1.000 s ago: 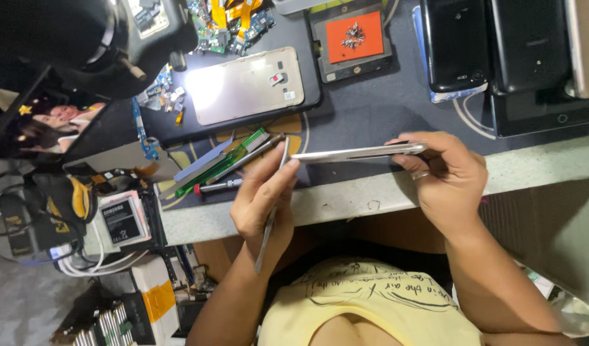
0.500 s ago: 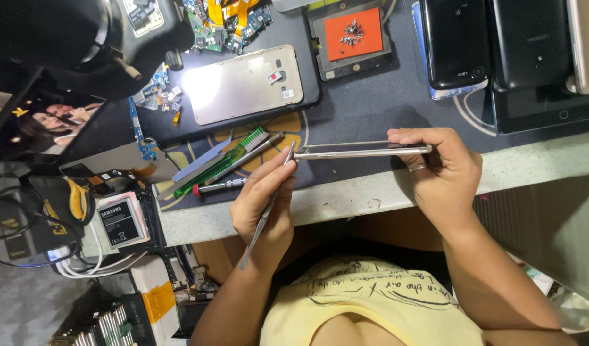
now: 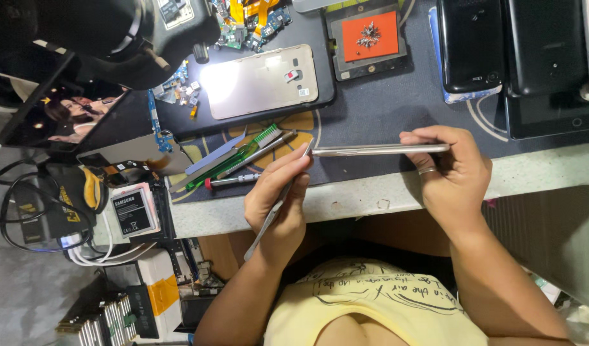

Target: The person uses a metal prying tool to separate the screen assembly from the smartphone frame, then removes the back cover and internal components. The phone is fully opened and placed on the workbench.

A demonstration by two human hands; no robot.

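My right hand (image 3: 451,176) grips a slim silver phone (image 3: 378,150), held edge-on and level above the dark work mat (image 3: 384,109). A ring shows on one finger. My left hand (image 3: 275,195) is closed on metal tweezers (image 3: 278,205). Their tip touches the left end of the phone, and their tail points down toward my yellow shirt.
A gold phone back (image 3: 259,80) lies lit on the mat, beside a green brush and screwdriver (image 3: 240,157). An orange screw tray (image 3: 369,35), black phones (image 3: 471,45), a tablet (image 3: 57,115), a loose battery (image 3: 133,210) and cables (image 3: 25,218) surround the bench edge (image 3: 371,198).
The phone has levelled out from a slight tilt and sits a little lower. The tweezers stay at its left end. Both hands have barely shifted.
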